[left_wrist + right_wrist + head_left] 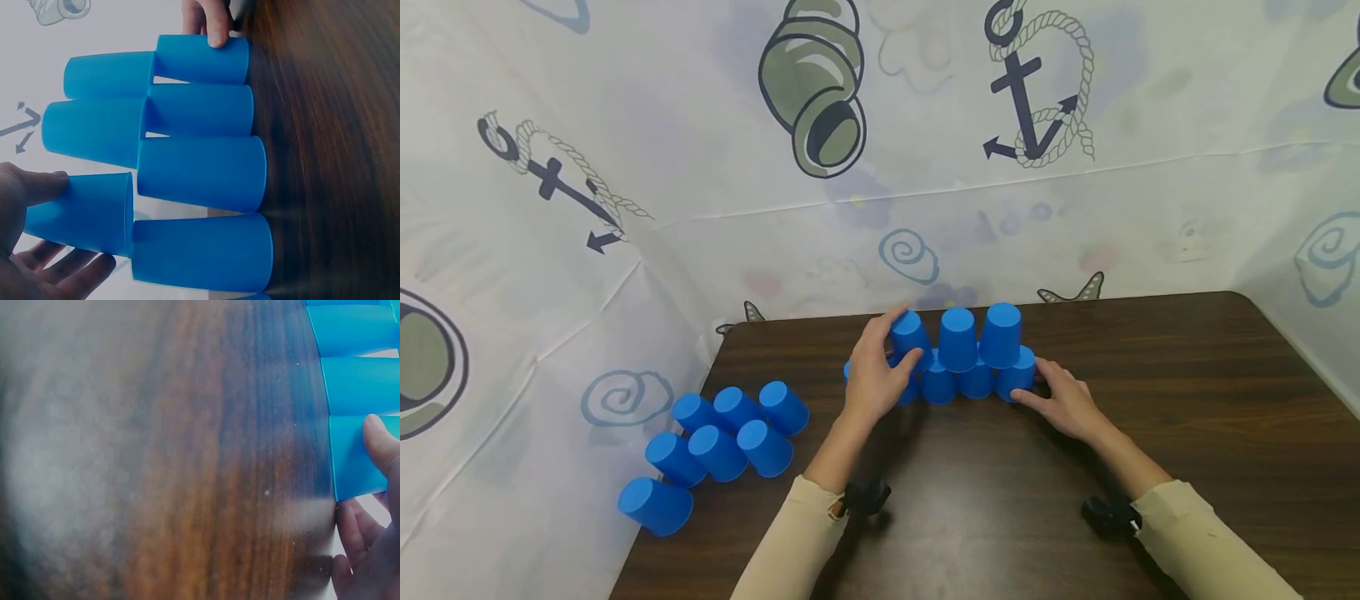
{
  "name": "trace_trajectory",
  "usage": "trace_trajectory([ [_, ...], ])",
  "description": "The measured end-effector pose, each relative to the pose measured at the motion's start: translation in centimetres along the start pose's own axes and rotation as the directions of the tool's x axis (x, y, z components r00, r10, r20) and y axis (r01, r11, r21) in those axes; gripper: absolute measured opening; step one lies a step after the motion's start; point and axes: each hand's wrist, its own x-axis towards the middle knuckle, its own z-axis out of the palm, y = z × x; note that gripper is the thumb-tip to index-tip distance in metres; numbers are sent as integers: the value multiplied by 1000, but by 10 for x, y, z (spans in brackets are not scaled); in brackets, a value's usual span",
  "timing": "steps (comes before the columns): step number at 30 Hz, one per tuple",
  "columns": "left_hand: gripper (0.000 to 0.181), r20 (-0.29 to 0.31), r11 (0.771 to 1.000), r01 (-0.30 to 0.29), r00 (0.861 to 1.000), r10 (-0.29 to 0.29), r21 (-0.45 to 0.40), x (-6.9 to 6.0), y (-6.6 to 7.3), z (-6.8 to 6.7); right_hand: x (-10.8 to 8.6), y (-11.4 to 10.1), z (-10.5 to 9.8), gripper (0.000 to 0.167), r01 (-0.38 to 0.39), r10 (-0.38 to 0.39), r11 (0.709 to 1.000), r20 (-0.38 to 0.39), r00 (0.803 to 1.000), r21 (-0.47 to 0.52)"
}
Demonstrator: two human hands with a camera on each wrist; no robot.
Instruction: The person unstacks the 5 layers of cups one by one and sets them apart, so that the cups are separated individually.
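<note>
Blue upside-down cups stand in a row near the table's far edge, with three more cups above them. My left hand (877,372) grips the leftmost upper cup (911,336), thumb on one side and fingers on the other; in the left wrist view this cup (87,209) meets the base of a lower cup (203,253). Beside it are the middle upper cup (957,340) and the right one (1002,335). My right hand (1067,402) holds the rightmost lower cup (1015,375) between thumb and fingers; the right wrist view shows the thumb on that cup (353,462).
Several more blue cups (718,452) stand upside down in slanting rows at the table's left side, one (656,506) by the left edge. The dark wooden table (985,500) meets a white printed curtain (925,108) behind and at the left.
</note>
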Motion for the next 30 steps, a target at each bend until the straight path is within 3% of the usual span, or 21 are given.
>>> trace_trajectory([
  [4, 63, -7, 1000, -17, 1000, 16, -9, -12, 4, -14, 0, 1, 0, 71, 4, -4, 1000, -6, 1000, -3],
  [8, 64, -3, 1000, -12, 1000, 12, -4, -32, 11, -33, -1, 1, -1, 71, 5, -5, 1000, -6, 1000, 2],
  [16, 68, -11, 1000, 8, 1000, -8, 28, -92, 17, -84, -3, 0, 1, 70, 22, -22, 1000, -10, 1000, 11],
  [20, 72, -80, 993, 101, 992, -95, 67, -126, 19, -118, -2, 1, 1, 70, 29, -29, 1000, -10, 1000, 8],
  [23, 72, -186, 965, 235, 960, -211, 117, -148, 18, -145, -1, 1, 1, 69, 28, -28, 1000, -8, 1000, 7],
  [27, 73, -326, 899, 415, 877, -353, 142, -172, 11, -174, -1, 0, 1, 69, 35, -35, 999, -15, 999, 10],
  [30, 75, -359, 852, 504, 828, -431, 141, -185, 1, -188, -1, 1, 1, 69, 36, -36, 999, -17, 999, 10],
])
